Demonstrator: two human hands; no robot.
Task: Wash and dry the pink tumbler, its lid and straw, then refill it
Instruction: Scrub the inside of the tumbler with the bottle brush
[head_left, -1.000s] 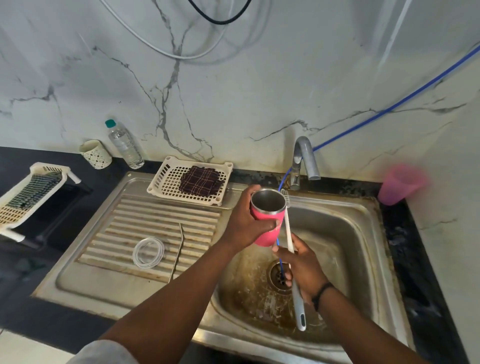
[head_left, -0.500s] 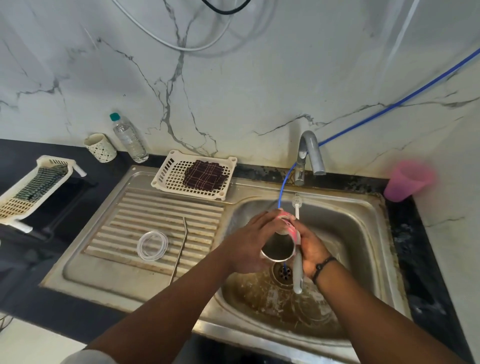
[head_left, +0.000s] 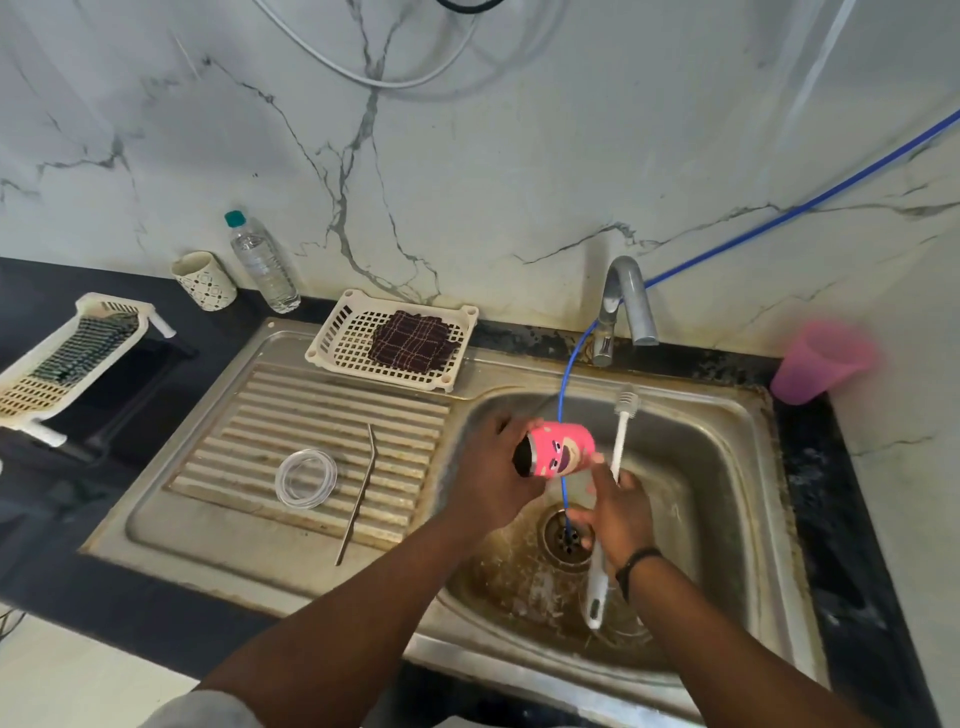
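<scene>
The pink tumbler (head_left: 560, 451), printed with a cartoon face, lies on its side over the sink basin (head_left: 717, 457), mouth turned to the left. My left hand (head_left: 488, 473) grips it at the mouth end. My right hand (head_left: 618, 512) holds a long white bottle brush (head_left: 618, 441) upright beside the tumbler's base, bristle head up, and its fingers touch the tumbler's bottom. The clear round lid (head_left: 305, 478) and the bent metal straw (head_left: 358, 493) lie on the ribbed drainboard to the left.
A grey tap (head_left: 626, 301) stands behind the basin, with a blue tube (head_left: 563, 395) running down into the drain. A white basket (head_left: 363, 340) with a dark cloth, a water bottle (head_left: 262, 262), a patterned cup (head_left: 203, 280), a pink cup (head_left: 821, 361) and a second basket (head_left: 62, 358) stand around the sink.
The tumbler went from upright to mouth-down, and now lies sideways with its printed face up. Both hands moved lower over the drain; the brush stayed in my right hand.
</scene>
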